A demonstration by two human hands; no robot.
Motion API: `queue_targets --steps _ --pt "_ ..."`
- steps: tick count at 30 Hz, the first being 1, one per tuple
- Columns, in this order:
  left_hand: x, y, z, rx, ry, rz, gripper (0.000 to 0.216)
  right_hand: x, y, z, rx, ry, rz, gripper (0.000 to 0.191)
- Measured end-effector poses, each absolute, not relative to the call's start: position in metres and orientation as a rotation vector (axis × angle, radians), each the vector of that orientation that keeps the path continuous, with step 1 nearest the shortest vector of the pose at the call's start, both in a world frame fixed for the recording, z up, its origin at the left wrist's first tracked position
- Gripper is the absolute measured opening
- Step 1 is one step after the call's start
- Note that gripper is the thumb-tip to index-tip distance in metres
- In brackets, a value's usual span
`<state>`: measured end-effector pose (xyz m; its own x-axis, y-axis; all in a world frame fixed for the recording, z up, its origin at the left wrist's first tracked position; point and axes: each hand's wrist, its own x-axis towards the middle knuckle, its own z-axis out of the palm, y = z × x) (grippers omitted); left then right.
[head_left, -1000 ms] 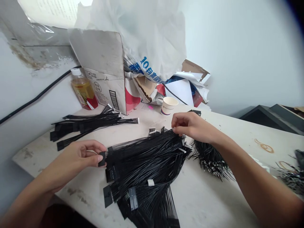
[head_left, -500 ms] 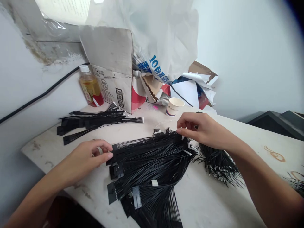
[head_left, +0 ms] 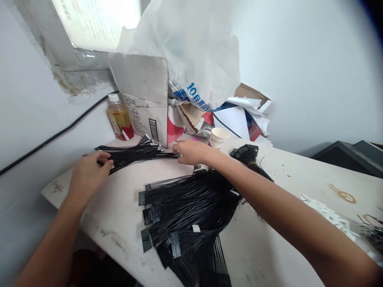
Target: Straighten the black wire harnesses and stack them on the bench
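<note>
Black flat wire harnesses [head_left: 140, 153] lie in a small pile at the back left of the table. My left hand [head_left: 91, 171] is at the pile's left end, fingers curled and thumb close to them over the black connectors. At the right end, my right hand [head_left: 193, 152] closes its fingers and thumb round the end of a harness, hiding its connector. Nearer to me lies a larger pile of black wire harnesses [head_left: 191, 203], black connectors to the left. My right forearm passes over its right end.
A juice bottle [head_left: 120, 117] and a cardboard box [head_left: 143, 99] with a white plastic bag [head_left: 194, 52] stand behind. A paper cup [head_left: 219, 136] is beyond my right forearm. Banded black cables [head_left: 247, 155] and a rubber band [head_left: 342, 194] lie to the right.
Both hands have left the larger pile and moved to the smaller pile, my left up and leftward, my right across to the left. The view has shifted slightly.
</note>
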<state>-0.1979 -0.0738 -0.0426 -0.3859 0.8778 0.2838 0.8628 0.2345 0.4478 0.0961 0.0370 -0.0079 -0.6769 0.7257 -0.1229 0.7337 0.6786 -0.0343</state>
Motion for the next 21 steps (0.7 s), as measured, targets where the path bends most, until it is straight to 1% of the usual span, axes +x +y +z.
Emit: queue_targets --steps 2,4,9,11,12,15,17,19,21 --pt "-0.204 -0.067 -0.05 1.723 2.461 0.831 0.039 0.08 0.046 -0.016 1.296 2.725 -0.03 0.041" --pt "-0.207 -0.062 -0.058 1.683 2.505 0.807 0.04 0.074 0.046 -0.025 1.345 2.708 0.01 0.041" --pt "-0.207 -0.051 -0.073 1.565 2.601 0.805 0.044 0.085 0.029 -0.03 1.357 2.726 0.054 0.036" --pt "-0.206 -0.05 -0.072 1.598 2.549 0.875 0.044 0.096 0.024 -0.024 1.342 2.823 0.02 0.03" --pt "-0.205 -0.05 -0.071 1.621 2.51 0.931 0.041 0.101 0.022 -0.02 1.334 2.909 -0.019 0.025" --pt "-0.199 -0.055 -0.062 1.656 2.382 1.132 0.021 0.119 0.017 -0.01 1.37 3.234 -0.234 0.013" --pt "-0.194 -0.061 -0.055 1.62 2.312 1.263 0.017 0.13 0.013 -0.007 1.465 3.396 -0.436 0.008" --pt "-0.186 -0.067 -0.048 1.551 2.211 1.376 0.02 0.139 0.009 -0.006 1.578 3.463 -0.759 0.004" --pt "-0.177 -0.072 -0.042 1.495 2.086 1.46 0.023 0.146 0.005 -0.008 1.635 3.415 -1.203 0.004"
